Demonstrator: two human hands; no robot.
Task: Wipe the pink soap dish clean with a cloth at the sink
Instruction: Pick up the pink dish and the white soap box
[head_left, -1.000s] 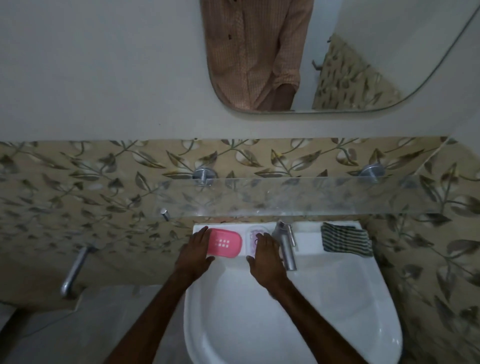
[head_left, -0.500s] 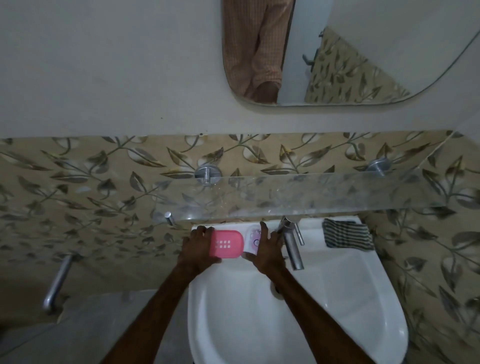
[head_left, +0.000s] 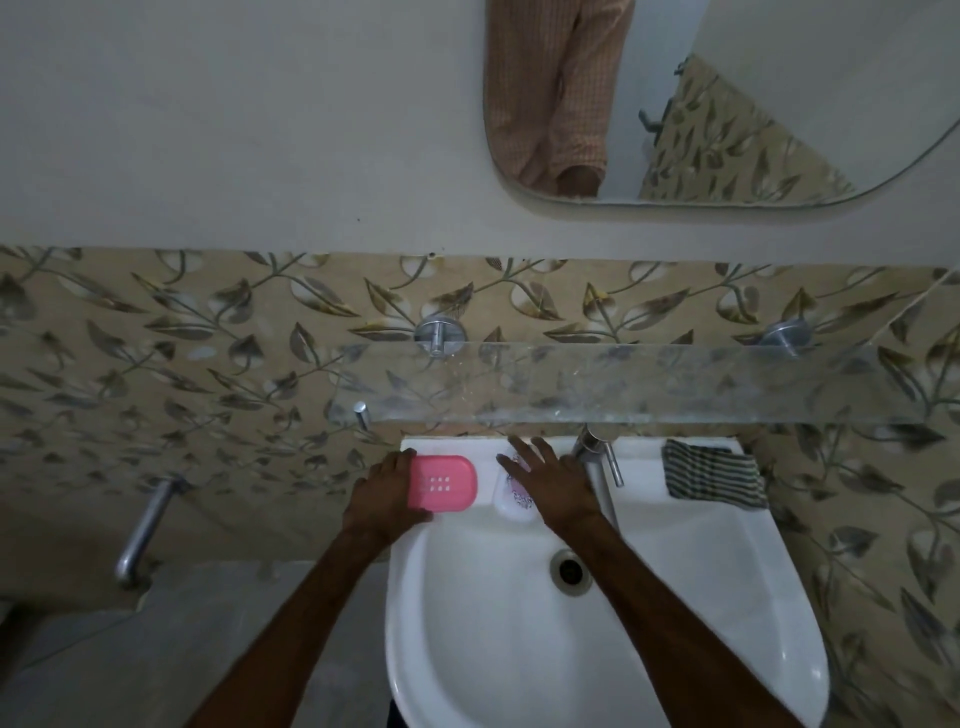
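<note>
dish (head_left: 442, 484): pink, flat on sink (head_left: 675, 597) back ledge, left of tap (head_left: 597, 457)
left hand (head_left: 387, 493): grip around dish's left end, fingers at far edge, thumb at near edge
soap (head_left: 511, 496): white-pink bar on ledge, just right of dish
right hand (head_left: 550, 486): flat, fingers spread, resting over soap; grip released, clasping nothing
cloth (head_left: 714, 475): striped, folded, on ledge right of tap, well apart from both hands
shelf (head_left: 623, 384): glass, above ledge
</note>
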